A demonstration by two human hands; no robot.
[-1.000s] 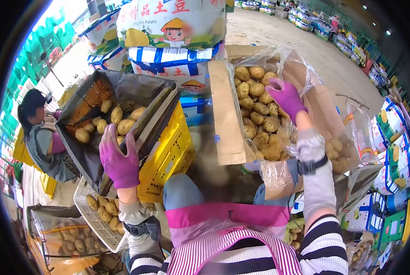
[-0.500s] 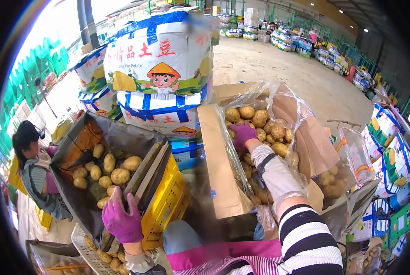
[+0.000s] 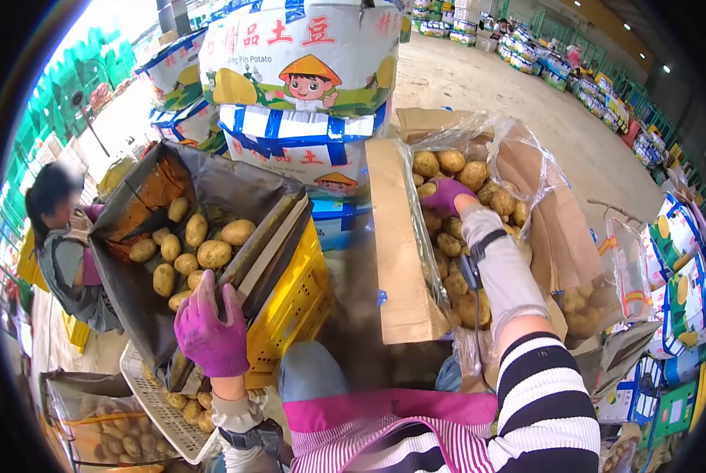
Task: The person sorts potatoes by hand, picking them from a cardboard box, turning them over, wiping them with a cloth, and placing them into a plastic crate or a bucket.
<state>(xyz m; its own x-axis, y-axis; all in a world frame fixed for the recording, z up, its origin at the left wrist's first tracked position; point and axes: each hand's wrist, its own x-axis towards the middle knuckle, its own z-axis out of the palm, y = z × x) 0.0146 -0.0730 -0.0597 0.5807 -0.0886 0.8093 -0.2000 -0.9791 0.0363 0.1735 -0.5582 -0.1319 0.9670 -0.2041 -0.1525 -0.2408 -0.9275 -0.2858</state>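
My left hand (image 3: 211, 327), in a purple glove, rests at the near rim of a dark-lined crate (image 3: 124, 292), thumb apart from the fingers. Its fingertips are beside the nearest potatoes, and nothing shows in its grip. Several loose potatoes (image 3: 213, 254) lie in that crate. In the plastic-lined cardboard box (image 3: 403, 260) to the right, my gloved right hand (image 3: 448, 195) reaches down among many potatoes (image 3: 472, 175). Its fingers curl at a potato (image 3: 426, 189) by the box's left side; the fingertips are partly hidden.
A yellow plastic crate (image 3: 294, 296) supports the lined one. Stacked printed potato cartons (image 3: 306, 59) stand ahead, with more cartons (image 3: 688, 276) on the right. A white basket (image 3: 152, 386) of potatoes sits at lower left. Another person (image 3: 73, 260) is at the far left.
The view has tilted down and shifted left. In the cardboard box my right hand has closed in beside a potato near the left side. My left hand stays at the crate rim.
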